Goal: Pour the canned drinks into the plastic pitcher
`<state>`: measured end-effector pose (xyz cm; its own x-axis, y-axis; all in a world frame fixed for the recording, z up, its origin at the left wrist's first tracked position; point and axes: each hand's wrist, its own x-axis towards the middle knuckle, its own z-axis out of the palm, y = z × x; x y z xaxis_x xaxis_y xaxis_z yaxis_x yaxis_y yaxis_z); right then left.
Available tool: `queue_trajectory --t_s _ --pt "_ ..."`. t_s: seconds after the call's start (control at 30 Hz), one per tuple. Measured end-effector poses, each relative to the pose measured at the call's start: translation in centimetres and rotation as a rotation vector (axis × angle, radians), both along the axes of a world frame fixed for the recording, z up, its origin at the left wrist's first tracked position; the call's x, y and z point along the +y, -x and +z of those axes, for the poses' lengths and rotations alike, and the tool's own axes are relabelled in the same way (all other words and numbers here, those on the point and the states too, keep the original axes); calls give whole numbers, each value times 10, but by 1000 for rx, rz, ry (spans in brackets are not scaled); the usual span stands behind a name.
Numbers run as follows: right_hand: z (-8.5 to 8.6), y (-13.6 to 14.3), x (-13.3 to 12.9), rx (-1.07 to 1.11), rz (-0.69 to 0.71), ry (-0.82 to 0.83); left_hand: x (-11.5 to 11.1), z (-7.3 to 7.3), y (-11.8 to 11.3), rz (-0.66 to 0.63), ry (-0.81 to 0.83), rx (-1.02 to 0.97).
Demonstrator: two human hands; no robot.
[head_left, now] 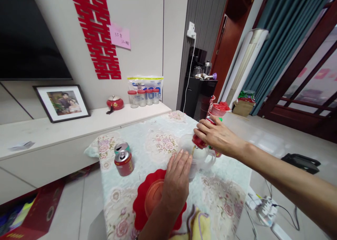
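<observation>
My right hand [213, 133] is wrapped round a red can [199, 141], tipped so that a thin brownish stream runs from its mouth into a clear plastic pitcher [197, 161]. My left hand [177, 180] lies with its fingers stretched out, fingertips at the pitcher's left side, its palm above a red scalloped dish [142, 201] holding an orange-red round piece [153, 196]. It is unclear whether the fingertips touch the pitcher. An opened red can [124, 164] stands at the table's left, in front of a teal-topped can [121, 147].
A floral cloth [163, 138] covers the table. A yellow cloth [200, 226] lies at the near edge. Behind the pitcher is a pink basket [219, 110]. Lidded jars [142, 97] and a framed photo [63, 103] stand on the white cabinet. Cables and a power strip [268, 210] lie at right.
</observation>
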<state>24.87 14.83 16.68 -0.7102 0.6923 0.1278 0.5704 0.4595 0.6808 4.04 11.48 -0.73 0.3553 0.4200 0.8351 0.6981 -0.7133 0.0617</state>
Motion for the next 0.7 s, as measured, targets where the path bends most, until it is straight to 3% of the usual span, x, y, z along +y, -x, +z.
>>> queue_trajectory --t_s 0.23,0.57,0.7 --pt "-11 9 -1 -7 34 -50 -1 -2 0 0 -18 -17" --pt "-23 12 0 46 72 -90 -3 -7 12 15 0 121" --pt "-37 9 3 230 97 -19 -3 -7 15 -8 16 139"
